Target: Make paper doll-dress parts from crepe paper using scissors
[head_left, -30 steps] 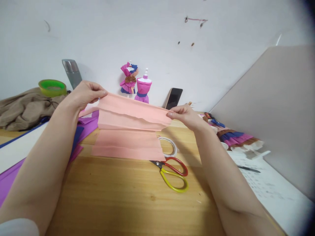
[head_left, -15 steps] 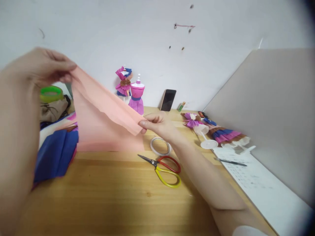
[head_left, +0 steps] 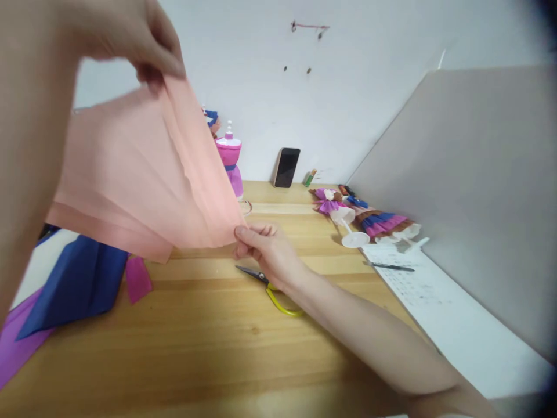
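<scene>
A thin peach sheet (head_left: 117, 168), crepe paper or cloth, hangs in the air with a folded strip along its right edge. My left hand (head_left: 143, 46) pinches the top corner of that fold, high at the upper left. Lower down, my right hand (head_left: 265, 249) grips the fold's other end between thumb and fingers. Under my right hand and wrist lie scissors (head_left: 261, 277) on the wooden table, blades pointing left; the yellow handle shows and the red one is hidden. Behind the sheet stands a small dress form (head_left: 229, 157) in pink and purple.
Blue sheets (head_left: 82, 284), a purple sheet (head_left: 26, 331) and a magenta scrap (head_left: 138, 278) lie at left. A phone (head_left: 287, 167) leans on the wall. Small paper dresses (head_left: 385, 225) rest at right, near a pen (head_left: 391, 267) on written paper (head_left: 452, 313).
My left hand has risen and moved right, lifting the peach sheet off the table. My right hand has moved slightly down, now covering part of the scissors. The view has shifted a little.
</scene>
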A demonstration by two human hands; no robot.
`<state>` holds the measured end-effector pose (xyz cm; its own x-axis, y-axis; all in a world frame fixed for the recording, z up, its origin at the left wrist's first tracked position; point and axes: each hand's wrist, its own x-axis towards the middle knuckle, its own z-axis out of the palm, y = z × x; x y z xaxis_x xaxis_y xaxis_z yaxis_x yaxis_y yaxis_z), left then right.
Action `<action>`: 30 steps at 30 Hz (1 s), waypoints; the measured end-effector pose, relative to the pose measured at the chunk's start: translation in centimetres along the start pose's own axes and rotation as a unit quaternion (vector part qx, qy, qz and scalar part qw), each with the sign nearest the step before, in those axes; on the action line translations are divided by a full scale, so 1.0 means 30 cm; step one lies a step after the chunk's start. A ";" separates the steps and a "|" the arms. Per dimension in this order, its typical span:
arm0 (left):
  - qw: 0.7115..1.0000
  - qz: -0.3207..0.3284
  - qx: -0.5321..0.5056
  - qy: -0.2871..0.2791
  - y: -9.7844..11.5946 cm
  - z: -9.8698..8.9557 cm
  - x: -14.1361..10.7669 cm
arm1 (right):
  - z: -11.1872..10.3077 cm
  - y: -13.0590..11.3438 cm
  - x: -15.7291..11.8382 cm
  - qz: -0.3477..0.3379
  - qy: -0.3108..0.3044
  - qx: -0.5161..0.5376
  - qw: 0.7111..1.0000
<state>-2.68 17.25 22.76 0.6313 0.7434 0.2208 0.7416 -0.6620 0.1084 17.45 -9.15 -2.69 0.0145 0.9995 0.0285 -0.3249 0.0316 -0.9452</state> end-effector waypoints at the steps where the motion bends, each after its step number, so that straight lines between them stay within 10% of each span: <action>1: 1.000 0.010 0.021 0.007 0.069 0.074 -0.029 | -0.005 0.029 -0.015 0.034 0.014 0.017 0.999; 4: 0.995 -0.003 -0.024 -0.094 0.205 0.271 -0.101 | -0.019 0.106 -0.063 0.086 0.053 0.017 0.995; 8: 0.985 0.047 -0.058 -0.156 0.190 0.446 -0.100 | -0.025 0.165 -0.119 0.130 0.066 0.009 0.989; 18: 0.956 0.043 -0.182 -0.225 0.146 0.665 -0.095 | 0.041 0.196 -0.226 0.210 -0.018 0.046 0.977; 25: 0.985 -0.008 -0.102 -0.136 0.146 0.779 -0.145 | 0.032 0.241 -0.193 0.263 -0.017 0.077 0.962; 30: 0.978 -0.104 -0.134 0.120 0.190 0.689 -0.238 | 0.027 0.241 -0.160 0.280 -0.004 0.129 0.951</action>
<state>1.72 10.15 1.77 0.3786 0.8418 0.3848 0.7416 -0.5246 0.4182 14.26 -13.72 -9.41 -0.2366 0.8598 -0.4524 -0.5004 -0.5070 -0.7018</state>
